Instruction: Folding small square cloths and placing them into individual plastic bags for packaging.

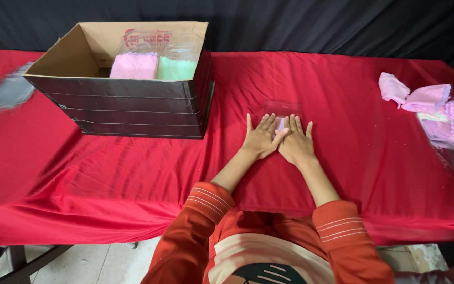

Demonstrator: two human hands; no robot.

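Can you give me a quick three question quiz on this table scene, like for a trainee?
1. True or false: both the left hand and the right hand lie flat, palms down, side by side on a clear plastic packet.
2. Which cloths stand packed in the cardboard box? A) a pink one and a green one B) two blue ones C) one white one
3. Fill in: the loose pile of pink cloths lies at the table's far ____ side, seen from the person.

Key: 1 true; 2 A, the pink cloth beside the green cloth; 3 right, on the red tablecloth.
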